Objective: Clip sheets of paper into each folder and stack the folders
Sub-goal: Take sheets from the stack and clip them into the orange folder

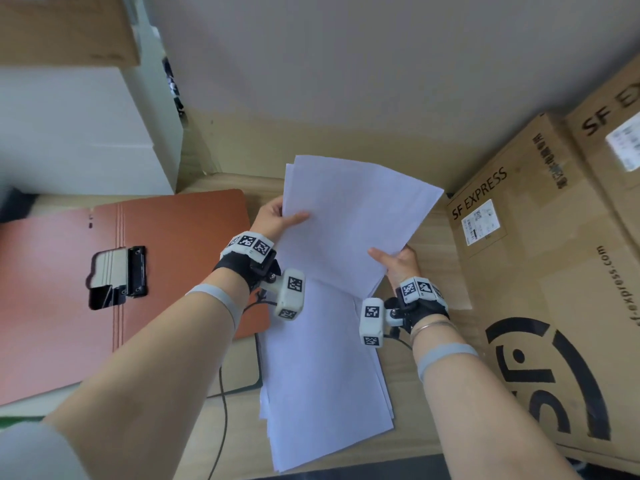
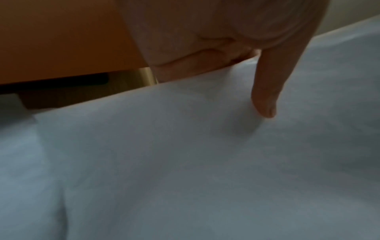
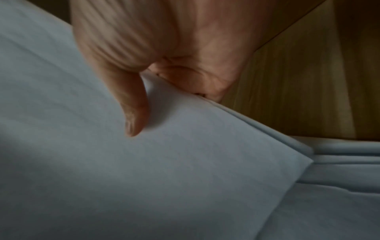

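1. Left hand (image 1: 273, 216) pinches the left edge of the sheets (image 1: 349, 220): thumb on top, fingers curled underneath. Left wrist view confirms it, with the thumb (image 2: 267, 91) pressed flat on the paper.
2. Right hand (image 1: 398, 263) pinches the near right corner of the same sheets, thumb on top, fingers below. Right wrist view shows the thumb (image 3: 133, 110) on the top sheet and several sheet edges fanned just beside the palm.
3. Both grips are closed on the sheets; nothing else is in either hand.
4. The sheets are lifted off the bench (image 1: 429, 237), tilted, far edge raised toward the wall.
5. The stack (image 1: 322, 375) of loose paper lies flat on the bench under and nearer than the held sheets, edges slightly uneven.
6. The folder (image 1: 173, 244) lies open on the bench left of the stack, brown-orange, with its metal clip (image 1: 117, 275) on the left half. No paper is under the clip.
7. Cardboard boxes (image 1: 540, 258) marked SF EXPRESS stand on the right, beside the stack.
8. A black cable (image 1: 223, 410) runs across the bench between folder and stack.
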Motion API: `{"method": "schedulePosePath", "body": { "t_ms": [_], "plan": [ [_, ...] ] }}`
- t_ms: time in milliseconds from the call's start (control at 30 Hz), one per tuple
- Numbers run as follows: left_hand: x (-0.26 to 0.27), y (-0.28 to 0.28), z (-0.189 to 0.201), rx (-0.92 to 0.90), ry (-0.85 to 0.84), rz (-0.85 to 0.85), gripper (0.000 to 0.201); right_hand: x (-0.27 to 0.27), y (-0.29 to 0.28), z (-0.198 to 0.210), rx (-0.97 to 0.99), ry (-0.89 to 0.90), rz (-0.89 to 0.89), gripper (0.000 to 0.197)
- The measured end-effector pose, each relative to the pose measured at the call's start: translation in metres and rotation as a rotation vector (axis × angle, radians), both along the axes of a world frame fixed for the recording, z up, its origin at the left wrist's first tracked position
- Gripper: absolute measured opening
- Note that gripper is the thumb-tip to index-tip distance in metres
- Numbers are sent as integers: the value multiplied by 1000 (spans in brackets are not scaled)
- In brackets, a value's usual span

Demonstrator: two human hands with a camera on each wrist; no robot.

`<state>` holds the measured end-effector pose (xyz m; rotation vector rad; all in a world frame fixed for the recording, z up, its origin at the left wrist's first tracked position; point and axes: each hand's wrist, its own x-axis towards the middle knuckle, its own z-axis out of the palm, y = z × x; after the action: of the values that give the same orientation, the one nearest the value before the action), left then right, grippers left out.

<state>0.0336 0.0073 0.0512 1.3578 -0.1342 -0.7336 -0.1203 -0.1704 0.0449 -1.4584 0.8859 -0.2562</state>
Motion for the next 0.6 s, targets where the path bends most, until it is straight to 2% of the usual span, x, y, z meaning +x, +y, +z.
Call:
{"method": "schedulePosePath", "body": {
  "t_ms": [133, 267, 400, 433, 500, 600],
  "plan": [
    [2, 10, 10, -21, -32, -56, 28, 5, 5, 8, 7, -48, 24, 29],
    [-1, 19, 7, 94, -88, -121, 28, 4, 12, 9, 17, -46, 36, 34],
    [-1, 21, 8, 198, -151, -138, 19, 8, 16, 12, -8, -55, 25, 34],
    [-1, 20, 8, 222, -166, -139, 23, 10, 17, 12, -20, -55, 28, 32],
    [1, 17, 5, 268, -173, -152, 32, 12, 17, 11, -50, -22, 33, 27],
    [1, 15, -7, 370, -177, -184, 32, 14, 20, 1, -79, 90, 18, 35]
  ]
}}
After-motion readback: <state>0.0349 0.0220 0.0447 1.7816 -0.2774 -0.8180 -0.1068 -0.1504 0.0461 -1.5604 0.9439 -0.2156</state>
